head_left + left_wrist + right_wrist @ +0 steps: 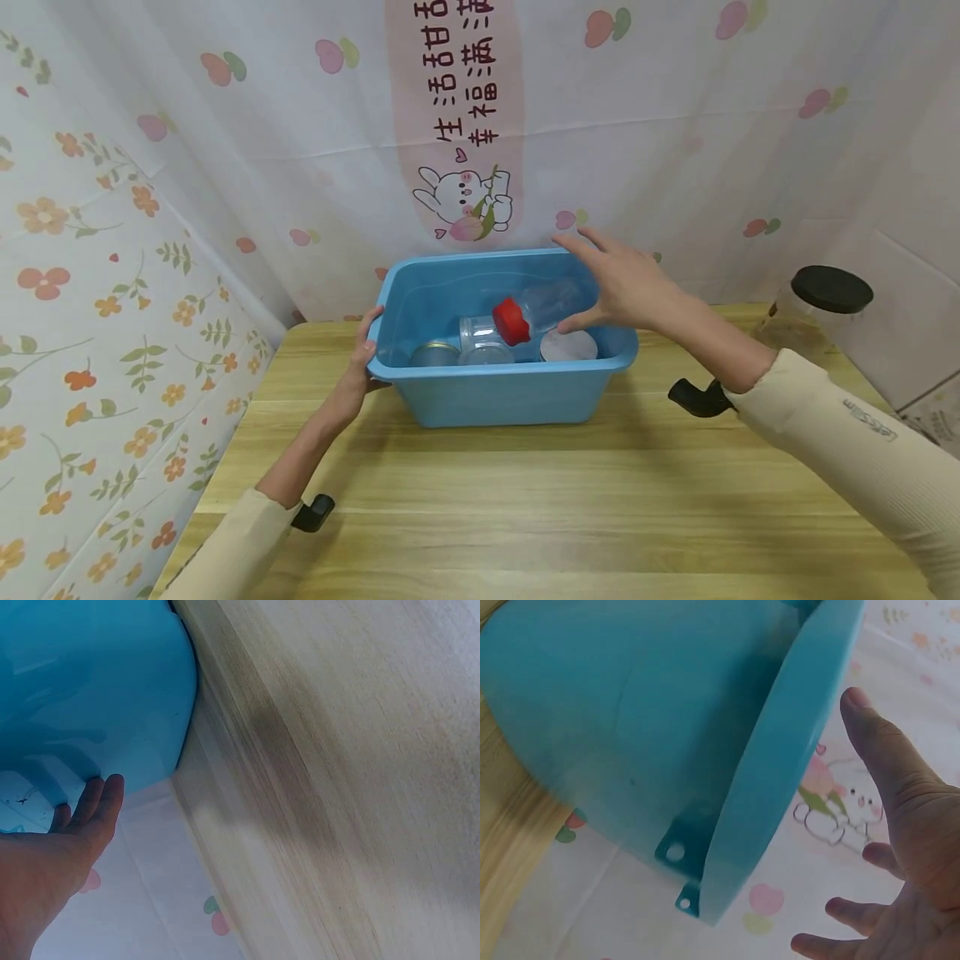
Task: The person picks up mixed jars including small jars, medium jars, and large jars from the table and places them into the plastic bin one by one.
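Observation:
A blue plastic tub (502, 396) stands on the wooden table, with clear jars inside. One clear jar has a red scalloped lid (512, 322) and lies tilted toward the right end. Beneath it are another clear jar (480, 331), a round gold-rimmed lid (435, 354) and a pale round lid (568, 346). My left hand (358, 358) holds the tub's left end at the rim; in the left wrist view its fingers (90, 806) lie along the outer wall. Above the tub's right end, my right hand (630, 279) hovers with thumb and fingers spread, holding nothing.
A clear jar with a black lid (832, 289) stands at the table's right rear. A printed curtain (337, 200) hangs close behind the tub, and a floral cloth (112, 333) borders the left side. Wooden tabletop (525, 508) extends in front.

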The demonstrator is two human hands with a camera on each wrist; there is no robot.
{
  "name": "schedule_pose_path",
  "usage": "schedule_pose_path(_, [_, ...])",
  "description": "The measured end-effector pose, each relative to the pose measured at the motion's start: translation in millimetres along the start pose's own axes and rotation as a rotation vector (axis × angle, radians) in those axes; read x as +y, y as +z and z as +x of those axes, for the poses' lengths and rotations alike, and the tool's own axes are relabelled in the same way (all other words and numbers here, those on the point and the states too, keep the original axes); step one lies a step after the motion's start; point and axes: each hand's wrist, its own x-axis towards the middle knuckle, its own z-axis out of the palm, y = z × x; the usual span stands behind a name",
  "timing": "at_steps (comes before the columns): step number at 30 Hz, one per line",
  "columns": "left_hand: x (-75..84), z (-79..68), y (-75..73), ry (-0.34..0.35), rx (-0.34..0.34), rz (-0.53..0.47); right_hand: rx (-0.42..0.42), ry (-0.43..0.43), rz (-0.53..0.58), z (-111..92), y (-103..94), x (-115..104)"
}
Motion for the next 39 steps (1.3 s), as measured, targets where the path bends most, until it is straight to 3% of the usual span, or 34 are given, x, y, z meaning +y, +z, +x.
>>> schedule_pose_path(8, [0.2,1.0,0.0,0.007,-0.008,-0.001,0.014,0.056,0.229,-12,-7.6,27])
schedule_pose_path(20, [0.4,-1.9,-0.8,0.001,0.003,-0.002,0.161,0.174,0.464,-42,-2.6,69])
schedule_pose_path(29, [0.4,-0.7,-0.8,0.004,-0.009,0.006,0.294,0.279,0.542,-69,11.6,110])
schedule_pose_path(39, [-0.5,-0.9,-1.3,0.006,-0.004,0.002,0.382,0.339,0.541,-90,21.9,132])
